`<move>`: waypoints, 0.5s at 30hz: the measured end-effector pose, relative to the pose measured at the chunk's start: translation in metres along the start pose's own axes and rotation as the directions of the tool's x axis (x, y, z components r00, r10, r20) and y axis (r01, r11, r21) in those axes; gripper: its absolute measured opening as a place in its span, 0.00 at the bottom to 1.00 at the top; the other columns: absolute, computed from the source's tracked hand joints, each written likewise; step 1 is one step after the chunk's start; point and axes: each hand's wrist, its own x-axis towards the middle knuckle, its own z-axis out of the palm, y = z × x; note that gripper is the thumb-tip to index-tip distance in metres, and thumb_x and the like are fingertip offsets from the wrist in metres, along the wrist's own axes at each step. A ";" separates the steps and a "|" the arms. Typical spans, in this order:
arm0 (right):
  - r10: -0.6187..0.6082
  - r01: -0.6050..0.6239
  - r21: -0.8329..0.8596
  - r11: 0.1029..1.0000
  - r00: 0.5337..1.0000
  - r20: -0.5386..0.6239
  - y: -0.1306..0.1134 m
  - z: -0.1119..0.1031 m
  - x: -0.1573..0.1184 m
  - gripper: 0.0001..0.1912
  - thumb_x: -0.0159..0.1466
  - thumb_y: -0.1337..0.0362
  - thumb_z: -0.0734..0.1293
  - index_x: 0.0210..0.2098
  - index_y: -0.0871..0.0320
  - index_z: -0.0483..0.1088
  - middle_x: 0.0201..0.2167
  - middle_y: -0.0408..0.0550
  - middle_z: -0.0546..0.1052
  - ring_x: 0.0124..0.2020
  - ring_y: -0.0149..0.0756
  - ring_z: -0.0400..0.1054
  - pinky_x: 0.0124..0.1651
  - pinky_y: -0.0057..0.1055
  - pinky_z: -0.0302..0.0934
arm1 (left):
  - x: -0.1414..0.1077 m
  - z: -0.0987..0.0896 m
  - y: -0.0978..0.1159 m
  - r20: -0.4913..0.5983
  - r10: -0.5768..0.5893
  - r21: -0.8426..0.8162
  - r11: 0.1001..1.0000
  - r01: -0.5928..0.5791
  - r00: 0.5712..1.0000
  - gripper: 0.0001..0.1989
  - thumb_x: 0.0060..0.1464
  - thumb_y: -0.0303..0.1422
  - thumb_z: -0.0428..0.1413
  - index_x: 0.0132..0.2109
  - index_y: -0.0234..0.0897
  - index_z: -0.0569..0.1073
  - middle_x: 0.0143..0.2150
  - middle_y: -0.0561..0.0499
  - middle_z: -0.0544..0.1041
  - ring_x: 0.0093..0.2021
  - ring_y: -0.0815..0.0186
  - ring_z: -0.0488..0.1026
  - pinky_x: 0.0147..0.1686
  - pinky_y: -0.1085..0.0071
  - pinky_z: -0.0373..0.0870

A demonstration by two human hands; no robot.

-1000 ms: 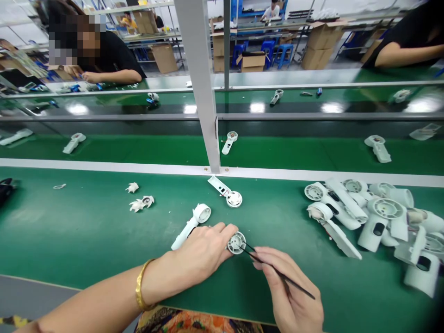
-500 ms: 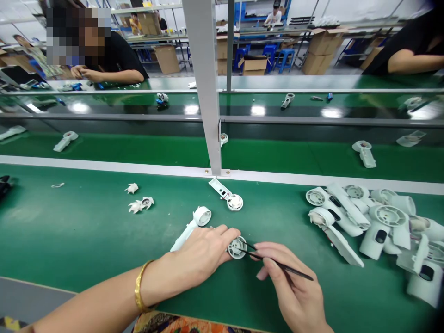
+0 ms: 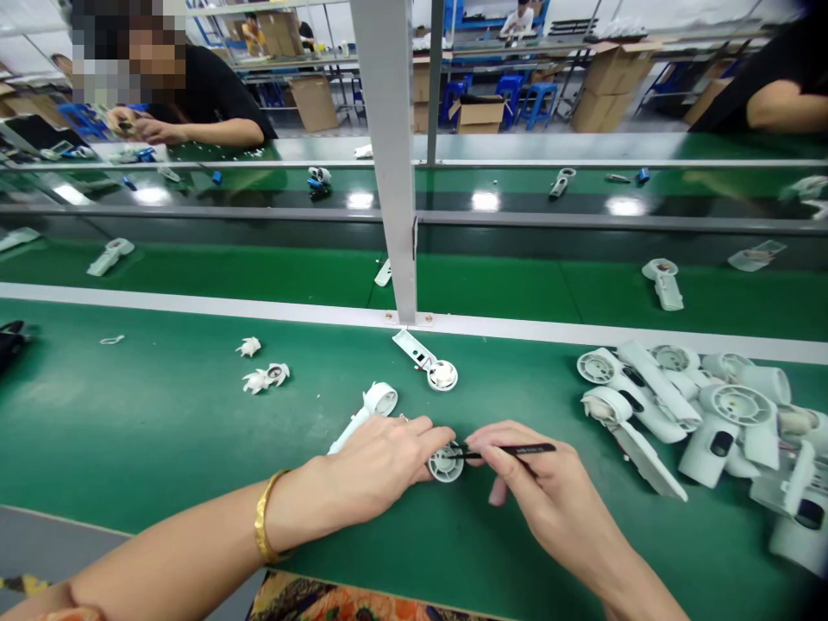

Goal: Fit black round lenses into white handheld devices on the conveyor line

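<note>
My left hand [image 3: 381, 461] is closed on a white handheld fan housing, pressing it to the green bench; its round slotted head [image 3: 446, 464] shows past my fingertips, the rest lies under the hand. My right hand [image 3: 536, 474] pinches black tweezers [image 3: 527, 448], whose tips reach into that round head. Just beyond my left hand lies another white fan housing [image 3: 380, 399], partly covered by the hand. Farther off, an opened fan half [image 3: 442, 374] with a white round part in its head and red wire lies on the bench.
A pile of white fan housings [image 3: 728, 405] lies to the right. Loose white fan blades [image 3: 265, 378] sit at the left. A metal post [image 3: 394, 172] rises at the bench's far edge, before a green conveyor [image 3: 530, 285] carrying scattered fan parts. Co-workers sit across from me.
The tweezers have swung from a downward slant to nearly level, tips still at the round head. My left hand keeps its hold. Fan parts on the conveyor have shifted left.
</note>
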 end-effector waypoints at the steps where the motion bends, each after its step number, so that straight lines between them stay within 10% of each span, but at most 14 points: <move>1: 0.006 -0.006 0.000 1.000 1.000 0.004 -0.002 0.001 0.004 0.14 0.66 0.63 0.60 0.28 0.57 0.74 0.36 0.50 0.77 0.32 0.38 0.75 0.31 0.29 0.73 | 0.000 0.000 0.000 0.002 0.008 0.011 1.000 -0.008 1.000 0.14 0.63 0.41 0.45 0.52 0.41 0.65 0.34 0.52 0.71 0.32 0.65 0.71 0.28 0.71 0.62; 7: -0.189 0.182 -0.071 0.981 0.975 -0.117 0.002 0.018 0.001 0.09 0.64 0.70 0.60 0.34 0.59 0.73 0.33 0.48 0.77 0.30 0.33 0.74 0.32 0.28 0.73 | -0.002 0.000 -0.001 0.014 0.042 0.038 0.998 -0.043 0.999 0.13 0.63 0.39 0.46 0.52 0.41 0.64 0.34 0.53 0.70 0.31 0.66 0.70 0.27 0.71 0.61; 15: -0.566 0.452 -0.465 0.761 0.813 -0.136 0.030 0.043 -0.048 0.24 0.58 0.80 0.63 0.53 0.61 0.66 0.43 0.55 0.77 0.45 0.44 0.72 0.44 0.42 0.71 | -0.006 0.007 0.005 0.019 -0.044 0.015 0.999 0.044 0.999 0.15 0.65 0.39 0.43 0.55 0.41 0.61 0.36 0.51 0.71 0.33 0.63 0.72 0.28 0.69 0.64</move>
